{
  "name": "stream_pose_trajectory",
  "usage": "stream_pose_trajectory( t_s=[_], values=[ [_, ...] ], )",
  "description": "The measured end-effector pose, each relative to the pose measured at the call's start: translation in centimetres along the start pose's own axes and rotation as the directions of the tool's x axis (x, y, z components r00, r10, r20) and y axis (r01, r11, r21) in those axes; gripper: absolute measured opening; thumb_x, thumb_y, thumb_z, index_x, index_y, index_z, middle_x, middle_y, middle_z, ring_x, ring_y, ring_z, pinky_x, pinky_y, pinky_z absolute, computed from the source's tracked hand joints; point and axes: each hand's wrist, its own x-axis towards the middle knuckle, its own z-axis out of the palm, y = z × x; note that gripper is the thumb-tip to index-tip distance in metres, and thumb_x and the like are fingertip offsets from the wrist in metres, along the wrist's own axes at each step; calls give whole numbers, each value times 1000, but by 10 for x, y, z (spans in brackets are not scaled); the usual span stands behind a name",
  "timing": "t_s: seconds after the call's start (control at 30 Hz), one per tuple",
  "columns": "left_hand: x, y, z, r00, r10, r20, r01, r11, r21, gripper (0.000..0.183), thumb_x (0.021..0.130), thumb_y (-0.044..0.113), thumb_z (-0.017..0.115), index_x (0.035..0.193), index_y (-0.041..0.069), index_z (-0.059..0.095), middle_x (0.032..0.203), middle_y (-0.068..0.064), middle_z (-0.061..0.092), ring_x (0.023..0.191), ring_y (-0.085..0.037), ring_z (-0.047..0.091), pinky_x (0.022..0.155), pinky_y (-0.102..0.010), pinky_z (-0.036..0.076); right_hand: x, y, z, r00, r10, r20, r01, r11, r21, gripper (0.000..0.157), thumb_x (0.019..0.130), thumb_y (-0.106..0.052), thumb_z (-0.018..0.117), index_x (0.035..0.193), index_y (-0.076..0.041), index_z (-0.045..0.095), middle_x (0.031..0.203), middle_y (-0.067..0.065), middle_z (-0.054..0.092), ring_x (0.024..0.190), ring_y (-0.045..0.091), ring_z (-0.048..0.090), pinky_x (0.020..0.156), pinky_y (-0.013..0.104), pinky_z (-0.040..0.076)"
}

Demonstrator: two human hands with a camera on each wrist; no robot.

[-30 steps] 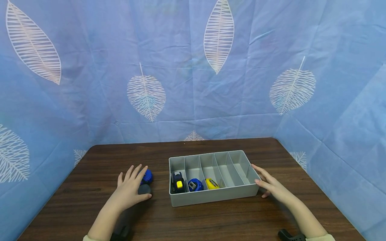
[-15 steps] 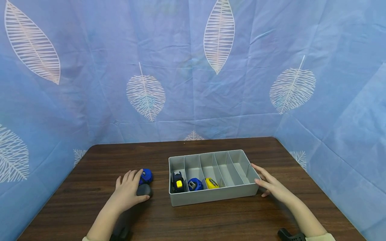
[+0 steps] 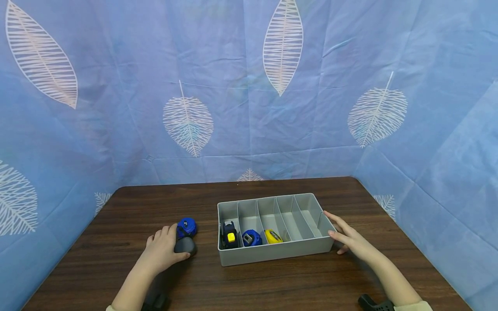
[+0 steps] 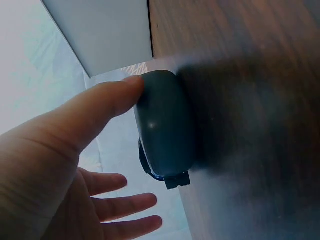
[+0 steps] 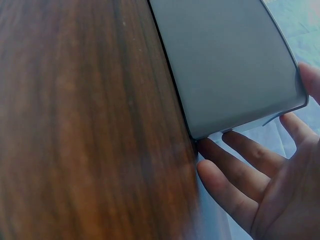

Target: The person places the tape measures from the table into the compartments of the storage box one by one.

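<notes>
In the head view my left hand is beside a dark grey, smooth rounded object on the table. Seen from the left wrist, the thumb touches one end of the grey object, while three fingers stand apart from it. A blue tape measure lies just beyond. My right hand touches the right end of a grey compartment box; its fingers are fairly straight against the end wall. The box's three left compartments hold a black-and-yellow tape measure, a blue one and a yellow one.
The box has several thin dividers and stands slightly turned on a dark wooden table. A blue cloth with a leaf print hangs behind and at both sides. Black straps show at the wrists.
My left hand has drawn back slightly to the left and its fingers have come closer together, showing more of the blue tape measure. The right hand and box have stayed in place.
</notes>
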Motion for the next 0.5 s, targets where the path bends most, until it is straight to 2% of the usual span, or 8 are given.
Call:
stream_pose_trajectory(
  t_s=[0.2,0.5],
  values=[
    [0,-1,2,1000,-15,27,15,1000,0,92,72,45,81,130,-17,44,122,-35,50,112,-53,46,90,-68,34,0,1,0,1000,0,0,0,1000,6,60,103,-19,40,155,-12,9,156,23,-7,130,62,9,65,47,52],
    [0,0,3,998,-11,57,12,1000,-28,79,73,42,81,121,-14,54,113,-26,58,107,-46,52,87,-66,37,0,2,0,1000,-3,-1,3,1000,5,60,103,-19,39,155,-12,9,156,24,-7,129,64,9,65,47,52]
  ],
)
